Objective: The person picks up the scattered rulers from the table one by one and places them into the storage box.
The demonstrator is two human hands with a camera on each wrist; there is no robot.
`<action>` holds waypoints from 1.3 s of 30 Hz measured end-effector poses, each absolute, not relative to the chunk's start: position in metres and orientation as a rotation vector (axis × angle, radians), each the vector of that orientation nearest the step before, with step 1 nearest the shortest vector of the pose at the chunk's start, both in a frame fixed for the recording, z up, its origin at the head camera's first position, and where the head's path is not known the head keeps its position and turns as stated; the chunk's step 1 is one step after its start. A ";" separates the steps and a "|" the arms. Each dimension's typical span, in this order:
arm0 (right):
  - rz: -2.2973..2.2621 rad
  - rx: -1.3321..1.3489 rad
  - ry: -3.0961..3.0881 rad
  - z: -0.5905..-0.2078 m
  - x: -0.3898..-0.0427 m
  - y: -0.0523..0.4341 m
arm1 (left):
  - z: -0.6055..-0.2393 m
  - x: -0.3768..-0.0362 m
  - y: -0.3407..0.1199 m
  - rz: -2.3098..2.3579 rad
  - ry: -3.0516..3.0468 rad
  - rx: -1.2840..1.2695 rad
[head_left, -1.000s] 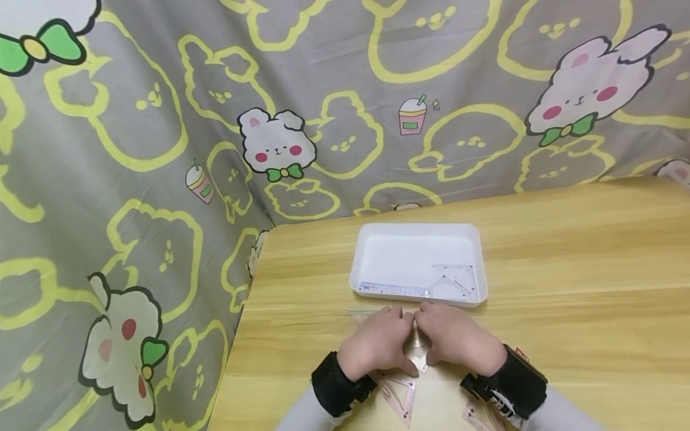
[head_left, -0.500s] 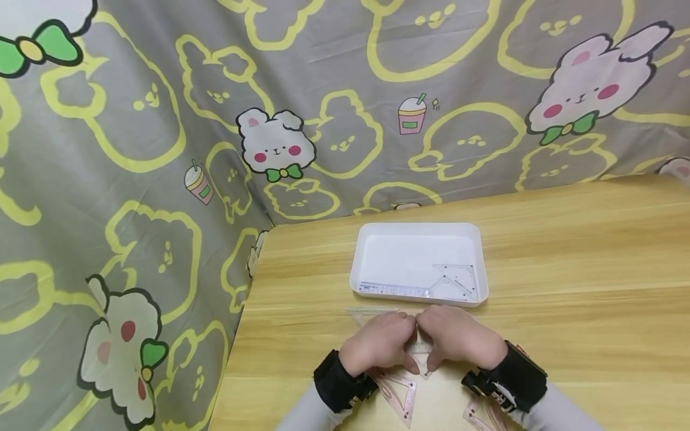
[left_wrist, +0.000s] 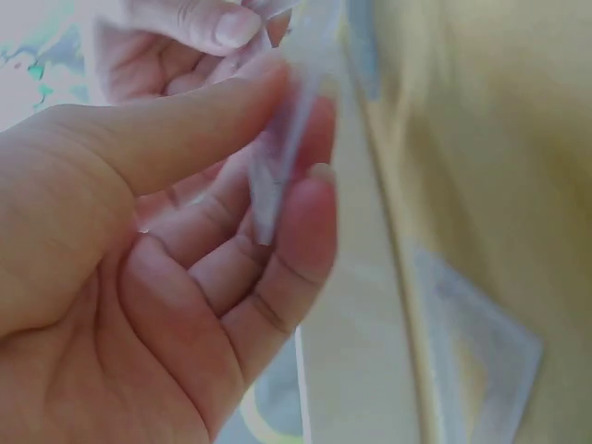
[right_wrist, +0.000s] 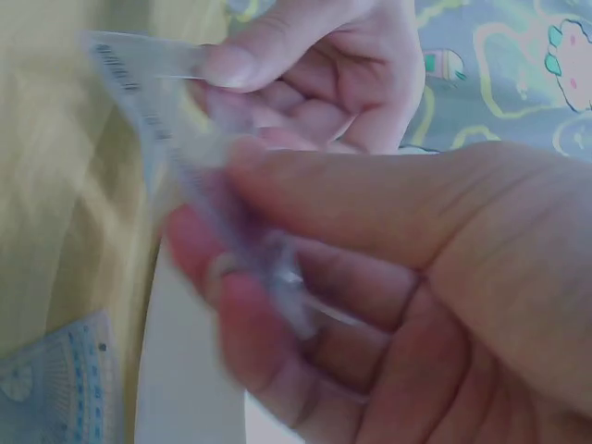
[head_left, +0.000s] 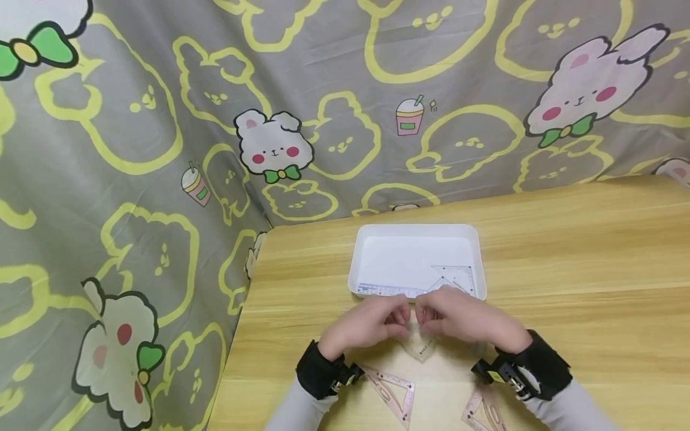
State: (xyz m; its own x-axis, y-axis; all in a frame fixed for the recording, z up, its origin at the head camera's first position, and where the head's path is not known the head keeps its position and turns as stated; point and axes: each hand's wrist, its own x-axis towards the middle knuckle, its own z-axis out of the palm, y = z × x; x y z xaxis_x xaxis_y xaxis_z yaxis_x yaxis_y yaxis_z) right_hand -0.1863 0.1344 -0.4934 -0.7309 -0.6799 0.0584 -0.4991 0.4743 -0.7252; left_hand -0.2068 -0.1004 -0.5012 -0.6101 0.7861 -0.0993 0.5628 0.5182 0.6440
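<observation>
both hands, left hand (head_left: 372, 323) and right hand (head_left: 458, 317), pinch a clear triangle ruler (head_left: 419, 344), tip pointing at the table's near edge

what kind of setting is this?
Probably a home desk or makeshift recording corner: a wooden table, a cartoon bunny-print cloth hung as backdrop, and a white tray holding clear rulers.
</observation>
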 end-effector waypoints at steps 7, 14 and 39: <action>-1.293 -0.984 2.504 -0.492 -0.196 0.134 | -0.490 -0.220 -0.122 1.092 2.420 1.034; -1.364 -0.902 2.606 -0.500 -0.203 0.124 | -0.491 -0.241 -0.131 1.203 2.461 0.939; -1.202 -0.421 2.931 -0.529 -0.274 0.054 | -0.518 -0.311 -0.129 1.094 3.072 0.495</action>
State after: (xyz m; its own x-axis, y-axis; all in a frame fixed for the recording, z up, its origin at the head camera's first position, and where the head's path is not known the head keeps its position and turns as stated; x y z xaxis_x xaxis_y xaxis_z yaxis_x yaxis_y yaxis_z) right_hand -0.2738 0.0539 -0.5287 -0.9638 -0.2212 0.1487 -0.2619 0.6827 -0.6822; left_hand -0.3108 -0.1293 -0.5179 -0.9430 0.2257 0.2445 0.3294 0.7367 0.5906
